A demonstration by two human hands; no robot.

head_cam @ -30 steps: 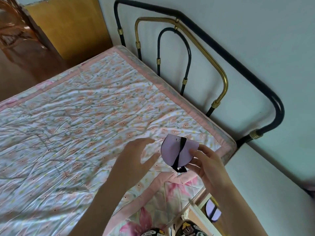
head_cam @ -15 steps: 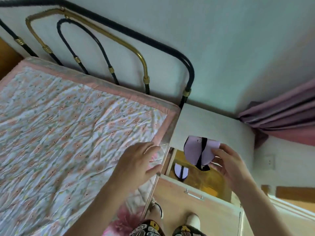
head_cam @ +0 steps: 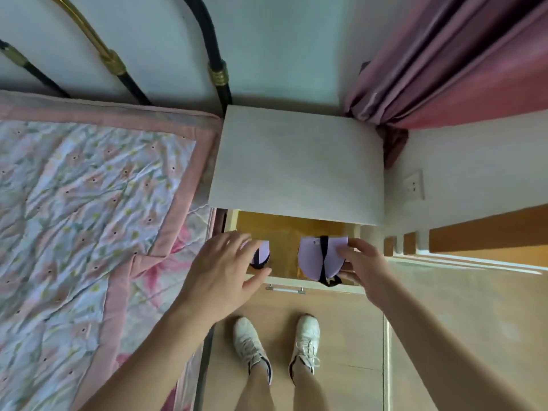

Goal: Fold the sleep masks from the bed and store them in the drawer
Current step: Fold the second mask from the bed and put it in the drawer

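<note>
My right hand (head_cam: 357,264) pinches a folded lilac sleep mask (head_cam: 312,256) with a black strap, holding it over the right part of the open drawer (head_cam: 284,232). A second folded lilac mask (head_cam: 261,255) lies at the drawer's left side, partly hidden behind my left hand (head_cam: 222,271). That hand hovers over the drawer's left front corner with its fingers spread and holds nothing. The drawer's wooden bottom shows between the two masks.
The drawer belongs to a white nightstand (head_cam: 299,161) beside the bed (head_cam: 74,218), which has a floral quilt and a black and brass headboard (head_cam: 213,63). Pink curtains (head_cam: 444,54) hang at the right. My feet in white shoes (head_cam: 278,345) stand before the drawer.
My view swung right from the bed to the nightstand. My right hand carried the folded mask from above the bed's corner to over the open drawer, and my left hand moved along.
</note>
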